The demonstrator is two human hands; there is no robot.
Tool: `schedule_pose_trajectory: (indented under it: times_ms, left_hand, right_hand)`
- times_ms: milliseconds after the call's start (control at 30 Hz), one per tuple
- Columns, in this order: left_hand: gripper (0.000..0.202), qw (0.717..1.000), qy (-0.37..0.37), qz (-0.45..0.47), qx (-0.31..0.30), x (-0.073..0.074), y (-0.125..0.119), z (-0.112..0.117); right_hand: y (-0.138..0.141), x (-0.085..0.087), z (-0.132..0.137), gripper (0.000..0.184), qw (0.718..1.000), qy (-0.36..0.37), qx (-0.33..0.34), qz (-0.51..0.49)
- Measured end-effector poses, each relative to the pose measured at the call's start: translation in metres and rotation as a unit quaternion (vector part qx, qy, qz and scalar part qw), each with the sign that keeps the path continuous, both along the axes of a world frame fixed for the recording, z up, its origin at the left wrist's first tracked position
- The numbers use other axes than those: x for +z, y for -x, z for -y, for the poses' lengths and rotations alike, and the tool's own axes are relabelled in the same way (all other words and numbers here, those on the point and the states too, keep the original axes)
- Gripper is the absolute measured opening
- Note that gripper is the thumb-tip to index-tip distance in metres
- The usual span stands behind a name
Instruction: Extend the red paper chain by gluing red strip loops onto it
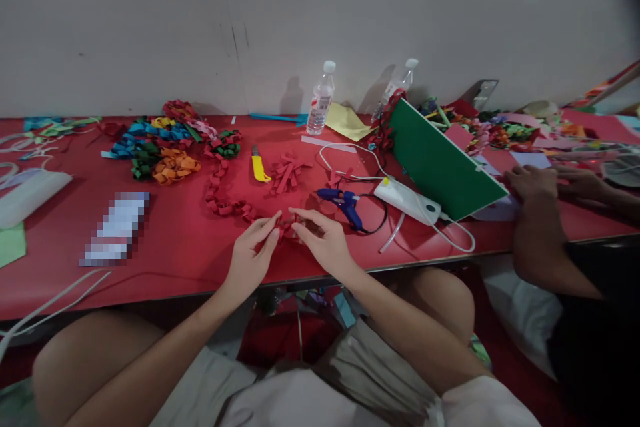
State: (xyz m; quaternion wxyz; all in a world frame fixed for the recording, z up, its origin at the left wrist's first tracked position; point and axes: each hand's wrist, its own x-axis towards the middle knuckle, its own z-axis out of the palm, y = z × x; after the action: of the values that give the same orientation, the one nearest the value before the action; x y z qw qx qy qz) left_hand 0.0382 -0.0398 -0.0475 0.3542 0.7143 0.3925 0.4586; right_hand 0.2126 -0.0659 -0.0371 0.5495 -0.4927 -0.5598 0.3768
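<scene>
A red paper chain (223, 203) snakes across the red table (175, 247) toward its near edge. My left hand (250, 257) and my right hand (325, 240) meet at the chain's near end (285, 225), each pinching a red link between fingers and thumb. A pile of loose red paper strips (287, 173) lies just beyond my hands. A blue glue gun (345, 203) rests right of my right hand, with its cord trailing away.
Coloured paper chains (160, 147) lie heaped at the back left, with a yellow utility knife (259, 167), two water bottles (320, 99), a white power strip (407, 200) and a green board (443, 160). Another person's hands (537, 187) work at the right.
</scene>
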Motion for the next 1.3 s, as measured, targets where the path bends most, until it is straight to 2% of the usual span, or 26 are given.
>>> schedule_pose_trajectory:
  times_ms: [133,267,400,467,633,767,1000,1100,1300]
  left_hand:
    - [0.03,0.999,-0.039,-0.024,0.017,-0.001,-0.004,0.005]
    - [0.03,0.998,-0.04,-0.017,0.047,-0.002,-0.004,0.004]
    - [0.03,0.998,-0.015,0.018,0.061,-0.003,-0.001,0.001]
    - [0.03,0.998,-0.019,0.019,0.048,-0.003,0.0,0.0]
    - [0.035,0.994,-0.096,-0.039,-0.033,-0.002,0.002,0.001]
    - [0.039,0.989,-0.114,-0.078,-0.045,-0.003,0.003,0.0]
    - [0.036,0.992,-0.09,-0.08,0.033,-0.002,0.005,0.002]
    - [0.036,0.995,-0.063,-0.079,0.022,-0.002,0.005,0.004]
    - [0.044,0.995,-0.069,-0.058,-0.03,-0.004,0.004,0.004]
  right_hand:
    - [0.005,-0.003,0.004,0.032,0.993,-0.069,-0.019,0.089]
    - [0.008,-0.003,0.011,0.025,0.981,-0.123,-0.047,0.14]
    - [0.008,-0.001,0.013,0.02,0.985,-0.112,-0.052,0.122]
    - [0.007,0.001,0.013,0.02,0.985,-0.116,-0.05,0.117]
    - [0.005,0.003,0.012,0.02,0.992,-0.075,-0.063,0.082]
    - [0.004,0.003,0.012,0.016,0.995,-0.029,-0.081,0.046]
    - [0.01,0.002,0.015,0.01,0.994,-0.076,-0.027,0.071]
    - [0.011,0.002,0.016,0.007,0.994,-0.084,-0.022,0.063]
    - [0.008,0.004,0.016,0.005,0.994,-0.088,-0.037,0.058]
